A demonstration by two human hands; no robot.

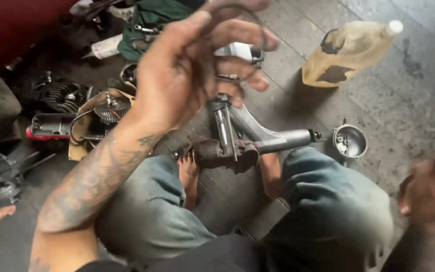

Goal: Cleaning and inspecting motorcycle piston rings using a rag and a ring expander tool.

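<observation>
Left hand (pixel 187 70) raised at 12 o'clock, fingers (pixel 237 35) curled, pinching thin dark wire ring (pixel 250 50) clear of floor clutter. Right hand (pixel 431 189) blurred at 4 o'clock; grip not discernible. Grey metal tube assembly (pixel 258 136) braced between bare feet, steadied.

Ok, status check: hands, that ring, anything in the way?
Left hand raised, fingers closed on thin dark ring. Right hand blurred at right edge, grip unclear. Metal part on floor below; yellowish jug well aside.
</observation>
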